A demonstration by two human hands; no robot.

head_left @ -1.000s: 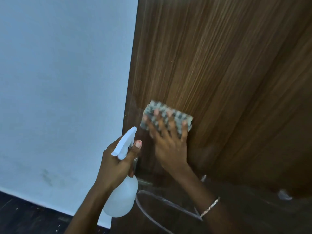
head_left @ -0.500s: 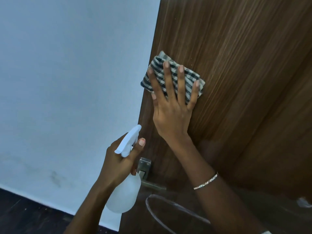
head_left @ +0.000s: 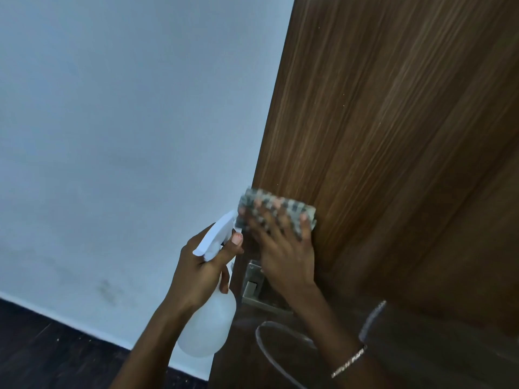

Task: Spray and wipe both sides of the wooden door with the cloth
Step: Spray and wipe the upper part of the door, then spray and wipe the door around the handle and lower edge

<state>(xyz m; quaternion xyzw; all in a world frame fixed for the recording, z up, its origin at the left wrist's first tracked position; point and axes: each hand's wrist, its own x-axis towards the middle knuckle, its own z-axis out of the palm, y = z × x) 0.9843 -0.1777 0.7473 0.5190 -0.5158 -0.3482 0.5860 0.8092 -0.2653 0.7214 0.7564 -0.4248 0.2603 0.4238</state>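
The dark wooden door point(head_left: 393, 136) fills the right half of the view. My right hand point(head_left: 283, 248) presses a folded checked cloth point(head_left: 276, 206) flat against the door near its left edge, fingers spread and straight over it; both are motion-blurred. My left hand point(head_left: 202, 273) grips the neck of a white spray bottle point(head_left: 209, 324), thumb up beside the trigger head point(head_left: 217, 233), just left of the door edge. The bottle's nozzle points up toward the cloth.
A metal door handle plate point(head_left: 252, 282) sits just below my right hand. A pale wall point(head_left: 126, 136) fills the left, with a dark floor point(head_left: 42, 346) beneath it. A bracelet point(head_left: 349, 363) circles my right wrist.
My right hand has slid the cloth down the door, from high on the panel to just above the handle plate. The left hand and the bottle have hardly moved.
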